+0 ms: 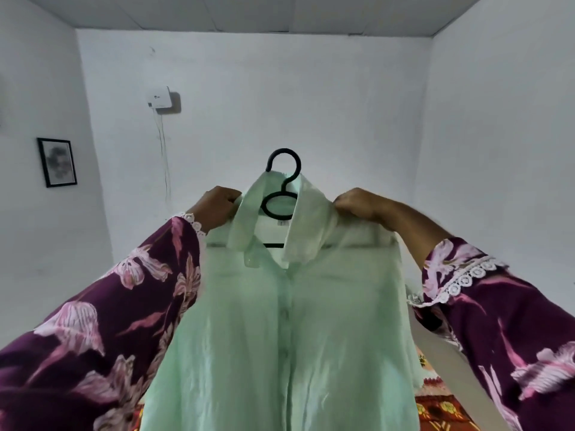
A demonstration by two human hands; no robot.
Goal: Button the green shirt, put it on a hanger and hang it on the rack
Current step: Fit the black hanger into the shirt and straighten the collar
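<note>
Green shirt: held up at frame centre, hanging toward 6 o'clock, front facing the camera.
Head view, progress: placket appears closed down the front, collar button seemingly open; black hanger sits inside the neck, hook poking out at 12 o'clock. Judged: buttoning and hangering largely done, hanging left; no rack in view.
Left hand: at 10 o'clock of the collar, clenched around the shoulder fabric.
Right hand: at 2 o'clock, gripping the opposite shoulder.
Condition: pale mint, thin, lightly creased, collar uneven.
</note>
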